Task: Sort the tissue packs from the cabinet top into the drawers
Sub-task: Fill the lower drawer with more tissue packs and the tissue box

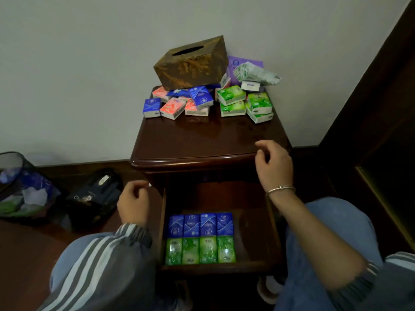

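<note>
The loose tissue packs lie heaped at the back of the cabinet top (pixel 202 140), well beyond both hands: a blue pack (pixel 152 107) and coral-red packs (pixel 173 108) ahead of the left hand (pixel 133 202), and a stack of green packs (pixel 232 108) ahead of the right hand (pixel 274 167). Below and between the hands the open drawer (pixel 253 239) holds two neat rows of four packs each, a blue row (pixel 201 225) farther in and a green row (pixel 200 250) touching it at the near edge; both rows sit toward the left-hand side, and the part of the drawer floor under the right forearm is bare wood. The right hand hovers at the front right corner of the cabinet top with fingers loosely curled, holding nothing; a metal bracelet (pixel 280 189) circles its wrist. The left hand hangs lower, just outside the drawer's left wall, also loosely curled and holding nothing, with a grey striped sleeve (pixel 107 254) at its wrist. Behind the heap a brown patterned tissue box (pixel 190 63) rests tilted on some of the packs, and beside it are a purple packet (pixel 242 63), a crumpled white-and-green soft pack (pixel 256 74) and a small white pack marked Vinda (pixel 250 85). Far to the left of the left hand, on the floor, stand a mesh wastebasket (pixel 18 182) with paper in it and a dark bag (pixel 96 198).
</note>
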Demonstrator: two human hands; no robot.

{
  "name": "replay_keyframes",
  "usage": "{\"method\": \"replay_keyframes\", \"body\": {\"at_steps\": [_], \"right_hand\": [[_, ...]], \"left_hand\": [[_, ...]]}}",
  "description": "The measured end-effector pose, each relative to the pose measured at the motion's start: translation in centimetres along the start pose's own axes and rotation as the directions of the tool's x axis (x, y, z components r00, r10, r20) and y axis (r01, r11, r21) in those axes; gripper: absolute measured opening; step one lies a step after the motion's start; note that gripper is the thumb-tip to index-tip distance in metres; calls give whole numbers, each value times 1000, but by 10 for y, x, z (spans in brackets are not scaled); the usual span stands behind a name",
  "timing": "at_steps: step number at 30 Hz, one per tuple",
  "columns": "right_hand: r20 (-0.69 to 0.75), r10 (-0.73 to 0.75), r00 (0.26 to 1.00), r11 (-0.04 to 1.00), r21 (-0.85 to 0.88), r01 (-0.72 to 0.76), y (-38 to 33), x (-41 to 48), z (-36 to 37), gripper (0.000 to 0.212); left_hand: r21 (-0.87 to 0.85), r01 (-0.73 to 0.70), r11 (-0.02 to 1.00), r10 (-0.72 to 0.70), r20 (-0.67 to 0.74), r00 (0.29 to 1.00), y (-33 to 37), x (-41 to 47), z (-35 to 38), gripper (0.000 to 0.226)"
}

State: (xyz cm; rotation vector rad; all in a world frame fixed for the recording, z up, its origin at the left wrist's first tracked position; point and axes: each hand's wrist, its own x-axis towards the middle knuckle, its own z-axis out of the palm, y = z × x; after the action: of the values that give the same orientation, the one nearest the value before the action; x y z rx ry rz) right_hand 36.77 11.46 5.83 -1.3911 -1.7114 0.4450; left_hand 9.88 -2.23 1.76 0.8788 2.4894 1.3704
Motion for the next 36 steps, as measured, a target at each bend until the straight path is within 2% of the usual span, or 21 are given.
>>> {"method": "replay_keyframes", "body": {"at_steps": [2, 4, 6, 8, 10, 12, 16, 19, 21, 23, 26, 30, 33, 36], "right_hand": [[-31, 57, 998, 989, -133, -60, 15, 23, -5, 34], [56, 215, 975, 952, -236, -197, 31, 45, -3, 50], [148, 355, 923, 914, -264, -310, 40, 64, 3, 61], [187, 428, 884, 886, -279, -370, 44, 76, 13, 66], [144, 472, 870, 856, -310, -413, 47, 81, 20, 70], [54, 447, 893, 844, -358, -400, 49, 75, 25, 70], [-46, 383, 923, 848, -379, -371, 53, 67, 30, 68], [-72, 362, 929, 855, -372, -362, 55, 66, 31, 67], [-77, 355, 932, 862, -359, -358, 58, 65, 32, 66], [-81, 349, 934, 866, -354, -354, 58, 64, 33, 65], [-94, 344, 934, 866, -353, -354, 57, 63, 33, 64], [-99, 346, 933, 865, -350, -358, 57, 62, 33, 63], [-95, 341, 935, 866, -355, -352, 55, 62, 33, 63], [-94, 335, 937, 869, -354, -347, 55, 61, 32, 63]], "left_hand": [[-70, -110, 992, 108, -25, 994, 25, 7, -3, 23], [-100, -211, 972, 212, -3, 977, 52, 17, 1, 22], [-118, -286, 951, 295, 61, 954, 81, 28, 12, 21], [-136, -330, 934, 347, 130, 929, 111, 40, 28, 18], [-148, -351, 925, 374, 184, 909, 141, 50, 48, 13], [-189, -362, 913, 401, 238, 885, 171, 57, 69, 12], [-270, -209, 940, 310, 419, 853, 234, 68, 117, 24], [-271, -7, 963, 147, 501, 853, 280, 76, 149, 51], [-253, 131, 958, 46, 590, 806, 302, 82, 162, 63], [-214, 193, 958, -1, 670, 743, 315, 84, 172, 62], [-222, 227, 948, -5, 705, 710, 322, 84, 181, 49], [-326, 248, 912, 37, 669, 742, 319, 81, 185, 34], [-384, 171, 907, 111, 611, 784, 313, 79, 175, 27], [-422, 46, 906, 222, 562, 797, 301, 75, 149, 26]]}}
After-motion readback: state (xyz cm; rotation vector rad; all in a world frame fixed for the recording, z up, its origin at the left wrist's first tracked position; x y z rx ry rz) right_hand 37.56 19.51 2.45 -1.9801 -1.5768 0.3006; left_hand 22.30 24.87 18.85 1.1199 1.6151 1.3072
